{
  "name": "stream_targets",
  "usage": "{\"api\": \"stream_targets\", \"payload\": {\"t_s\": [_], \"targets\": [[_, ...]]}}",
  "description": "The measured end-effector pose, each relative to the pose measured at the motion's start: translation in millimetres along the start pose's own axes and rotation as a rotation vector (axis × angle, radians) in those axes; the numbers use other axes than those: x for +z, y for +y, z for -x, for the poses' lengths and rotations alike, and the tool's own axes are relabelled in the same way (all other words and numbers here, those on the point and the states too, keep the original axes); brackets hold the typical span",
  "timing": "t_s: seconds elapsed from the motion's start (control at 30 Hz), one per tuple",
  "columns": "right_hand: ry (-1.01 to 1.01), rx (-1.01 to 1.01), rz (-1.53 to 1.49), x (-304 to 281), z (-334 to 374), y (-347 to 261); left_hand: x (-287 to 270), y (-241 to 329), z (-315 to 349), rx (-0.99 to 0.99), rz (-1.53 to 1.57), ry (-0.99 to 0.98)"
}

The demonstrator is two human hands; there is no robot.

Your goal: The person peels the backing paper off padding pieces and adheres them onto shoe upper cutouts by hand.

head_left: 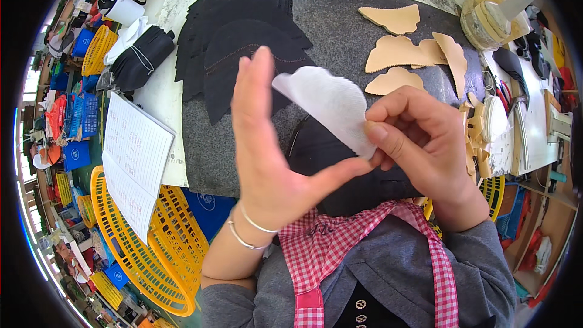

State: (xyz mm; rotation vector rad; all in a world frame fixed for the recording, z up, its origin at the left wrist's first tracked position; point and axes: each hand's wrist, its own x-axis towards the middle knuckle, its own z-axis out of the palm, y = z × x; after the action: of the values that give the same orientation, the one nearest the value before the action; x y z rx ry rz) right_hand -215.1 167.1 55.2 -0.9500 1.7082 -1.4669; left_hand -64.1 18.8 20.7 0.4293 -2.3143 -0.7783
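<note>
A white piece with a scalloped edge is raised over the table, its lower right corner pinched between the thumb and fingers of my right hand. My left hand is upright beside it with fingers stretched up and thumb spread. That thumb's tip reaches the piece's lower end; whether it presses on it I cannot tell. Below both hands lies a black piece, partly covered by them. Just beyond, a fanned stack of black cut pieces spreads over the dark grey mat.
Beige zigzag-edged pieces lie at the mat's right. Behind them stands a smeared tub with a pale spout or handle. An open notebook overhangs the left table edge, above a yellow basket. A white cup is at far left.
</note>
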Motion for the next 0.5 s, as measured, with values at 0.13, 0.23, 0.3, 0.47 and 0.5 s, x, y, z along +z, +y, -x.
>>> {"api": "stream_targets", "payload": {"t_s": [0.13,0.23,0.3,0.47,0.5], "targets": [[0.011,0.022,-0.09,-15,-17,24,-11,-22,13,-0.619,0.865,-0.129],[0.019,0.061,-0.061,-24,-20,47,-11,-26,23,-0.789,0.868,-0.193],[0.01,0.126,0.108,-22,-18,54,-12,-24,30,-0.83,0.824,-0.203],[-0.063,0.14,0.404,-12,-13,61,0,-18,51,-0.778,0.437,-0.272],[-0.071,0.078,0.451,-12,-11,62,1,-16,53,-0.772,0.362,-0.284]]}}
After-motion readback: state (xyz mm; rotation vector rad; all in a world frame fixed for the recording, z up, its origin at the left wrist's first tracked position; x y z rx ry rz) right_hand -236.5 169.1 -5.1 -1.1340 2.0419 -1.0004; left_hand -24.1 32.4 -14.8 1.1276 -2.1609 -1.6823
